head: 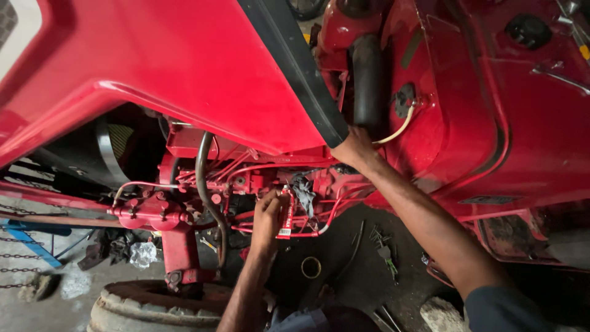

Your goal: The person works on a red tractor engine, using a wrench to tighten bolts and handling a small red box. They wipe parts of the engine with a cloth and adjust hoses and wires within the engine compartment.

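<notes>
I look down past a raised red tractor hood point(184, 74) at the red engine point(246, 190) with its thin red fuel pipes. My left hand point(269, 215) reaches into the engine, fingers closed around a small part next to a red-and-white label plate point(286, 218); what it pinches is too small to tell. My right hand point(353, 149) rests higher up, gripping the lower corner of the hood's black edge strip point(301, 67), near a black hose point(369, 80) and a pale cable point(399, 130).
A worn tyre point(153, 304) lies at the bottom left. On the dark ground lie a yellow ring point(311, 267), scattered tools point(384, 249), a crumpled rag point(143, 253), a stone point(445, 313) and chains point(24, 255). The red fender point(522, 123) fills the right.
</notes>
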